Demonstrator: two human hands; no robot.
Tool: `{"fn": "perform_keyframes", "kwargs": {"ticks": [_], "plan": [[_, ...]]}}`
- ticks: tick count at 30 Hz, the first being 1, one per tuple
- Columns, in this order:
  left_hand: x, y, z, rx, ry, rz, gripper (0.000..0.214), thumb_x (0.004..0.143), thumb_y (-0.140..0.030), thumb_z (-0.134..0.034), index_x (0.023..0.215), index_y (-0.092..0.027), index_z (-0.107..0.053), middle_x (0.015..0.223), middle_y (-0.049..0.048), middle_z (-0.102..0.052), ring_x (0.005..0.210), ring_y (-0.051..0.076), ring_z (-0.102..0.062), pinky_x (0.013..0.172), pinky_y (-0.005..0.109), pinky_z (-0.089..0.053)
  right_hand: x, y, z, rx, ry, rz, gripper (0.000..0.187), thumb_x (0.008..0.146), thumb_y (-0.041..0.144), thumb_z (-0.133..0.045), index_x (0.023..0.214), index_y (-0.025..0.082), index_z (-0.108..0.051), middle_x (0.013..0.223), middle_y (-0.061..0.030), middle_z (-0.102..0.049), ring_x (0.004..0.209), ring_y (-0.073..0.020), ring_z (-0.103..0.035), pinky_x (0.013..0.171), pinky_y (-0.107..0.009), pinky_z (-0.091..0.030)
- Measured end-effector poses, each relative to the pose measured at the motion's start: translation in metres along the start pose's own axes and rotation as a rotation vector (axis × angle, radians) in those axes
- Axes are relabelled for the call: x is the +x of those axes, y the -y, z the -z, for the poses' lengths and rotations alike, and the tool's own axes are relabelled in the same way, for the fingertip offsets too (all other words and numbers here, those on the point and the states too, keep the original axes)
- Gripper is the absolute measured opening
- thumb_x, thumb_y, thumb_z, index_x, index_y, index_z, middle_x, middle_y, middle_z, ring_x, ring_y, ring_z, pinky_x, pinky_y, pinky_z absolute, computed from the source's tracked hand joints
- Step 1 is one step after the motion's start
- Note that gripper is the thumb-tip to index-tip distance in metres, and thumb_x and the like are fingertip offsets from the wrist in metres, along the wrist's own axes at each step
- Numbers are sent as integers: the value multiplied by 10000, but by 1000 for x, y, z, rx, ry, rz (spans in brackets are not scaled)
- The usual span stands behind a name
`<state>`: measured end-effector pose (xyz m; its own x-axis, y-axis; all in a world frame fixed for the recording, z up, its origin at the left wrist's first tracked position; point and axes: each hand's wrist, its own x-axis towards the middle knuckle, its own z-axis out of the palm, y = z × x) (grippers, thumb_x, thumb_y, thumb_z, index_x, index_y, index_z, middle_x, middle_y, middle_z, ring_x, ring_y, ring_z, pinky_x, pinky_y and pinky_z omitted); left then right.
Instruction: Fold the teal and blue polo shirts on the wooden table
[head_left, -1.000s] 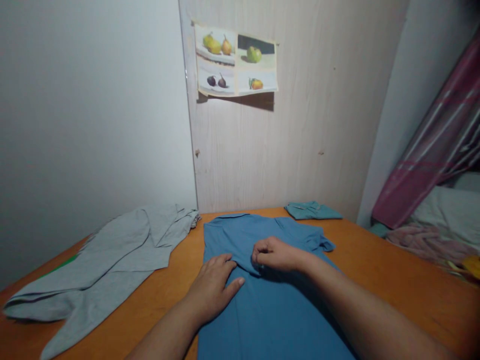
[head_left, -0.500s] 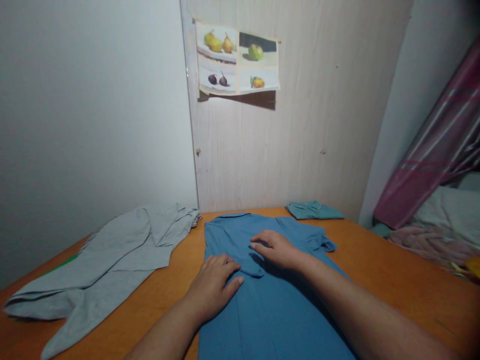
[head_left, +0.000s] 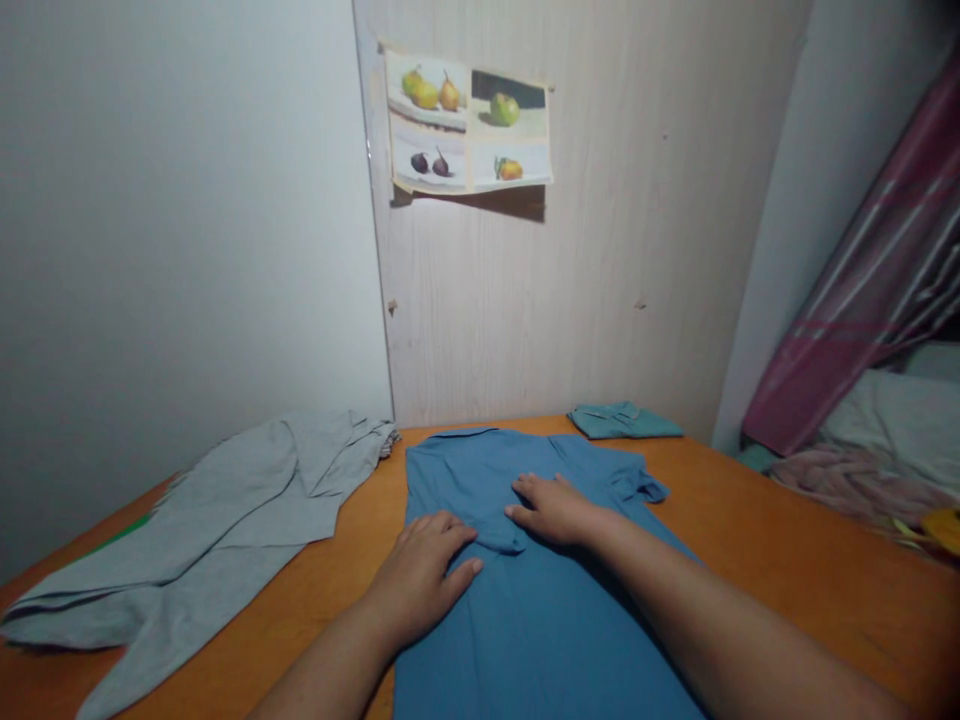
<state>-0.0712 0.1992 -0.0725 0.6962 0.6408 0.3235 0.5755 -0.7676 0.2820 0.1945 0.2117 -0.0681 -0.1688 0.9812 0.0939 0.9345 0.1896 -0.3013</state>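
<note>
A blue shirt (head_left: 525,620) lies spread on the orange wooden table (head_left: 757,540), its collar toward the wall. One sleeve (head_left: 495,535) is folded in across the body. My left hand (head_left: 424,575) rests flat on the shirt's left side, fingers stretched out beside that sleeve. My right hand (head_left: 555,508) lies palm down on the shirt's upper middle, fingers extended and pressing the cloth. Neither hand holds anything.
A crumpled grey garment (head_left: 225,520) covers the table's left part. A small folded teal cloth (head_left: 622,420) sits at the back near the wall. A fruit poster (head_left: 469,125) hangs on the wooden panel. Bedding and a striped pink cloth (head_left: 870,310) lie to the right.
My right hand let go of the pinched sleeve fold, opened, and now lies flat on the shirt. The left hand has stayed where it was.
</note>
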Motion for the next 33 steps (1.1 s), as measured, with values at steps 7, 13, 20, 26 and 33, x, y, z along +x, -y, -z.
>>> {"fn": "perform_keyframes", "kwargs": {"ticks": [7,13,20,26,33], "plan": [[0,2,1,3,-4,-22,331,956,-439,-521,1231,-303,-642,1168,59,-641,1093,248,-580,974,392,-451,12,1,23,276,-423,-9,392,944,392,-509,1223,180,-683,1255,-138,-684,1179,-264,-608,1018,-383,-431],[3,3,3,-7,3,-36,340,964,-452,-505,1214,-277,-655,1150,69,-651,1084,239,-587,972,388,-457,18,-14,68,368,-617,-108,346,930,348,-491,1155,192,-703,1127,-106,-724,1074,-229,-637,951,-352,-461],[6,4,4,-16,2,-62,365,965,-467,-483,1217,-270,-660,1157,70,-663,1073,233,-596,975,389,-462,-19,-71,95,443,-627,-338,314,862,423,-547,934,172,-720,813,-66,-706,767,-189,-640,668,-275,-483],[8,2,5,19,14,-52,374,973,-475,-455,1189,-257,-669,1136,81,-663,1057,242,-602,962,393,-455,-54,-121,88,472,-571,-539,245,862,364,-566,760,159,-654,653,-38,-625,562,-130,-570,502,-216,-398],[27,-4,13,4,61,-9,397,934,-548,-482,1060,-259,-723,1084,84,-667,1013,255,-616,917,367,-456,-65,-174,86,320,-480,-749,273,869,340,-594,670,155,-622,605,-76,-600,610,-194,-608,537,-265,-405]]}}
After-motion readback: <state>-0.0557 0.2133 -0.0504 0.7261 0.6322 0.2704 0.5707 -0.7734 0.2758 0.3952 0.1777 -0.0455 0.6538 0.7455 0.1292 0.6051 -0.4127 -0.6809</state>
